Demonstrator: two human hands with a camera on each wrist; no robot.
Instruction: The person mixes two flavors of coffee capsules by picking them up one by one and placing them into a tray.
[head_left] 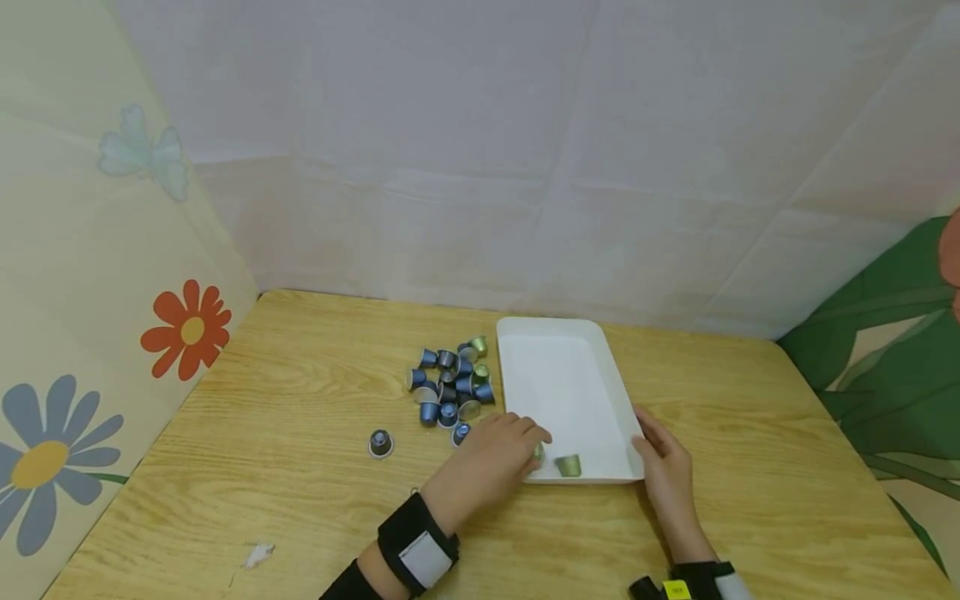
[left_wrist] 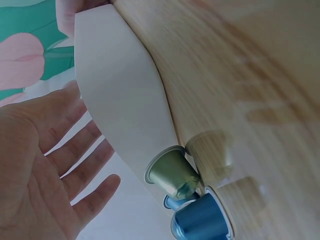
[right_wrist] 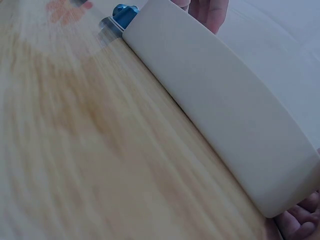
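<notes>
A white rectangular tray (head_left: 562,392) lies on the wooden table. My left hand (head_left: 495,450) reaches over its near left edge, and one green coffee capsule (head_left: 539,452) shows by the fingertips inside. Spread, loosely bent fingers appear on this hand (left_wrist: 65,160) in the left wrist view. Another green coffee capsule (head_left: 568,465) lies on its side in the tray near the front. My right hand (head_left: 667,471) grips the tray's near right corner; in the right wrist view its curled fingers (right_wrist: 302,220) show below the corner.
Left of the tray is a cluster of several blue, dark and green capsules (head_left: 448,386). A dark capsule (head_left: 381,443) stands apart, farther left. A blue capsule (head_left: 461,433) sits close to my left hand. A pale cloth wall (head_left: 465,167) rises behind the table.
</notes>
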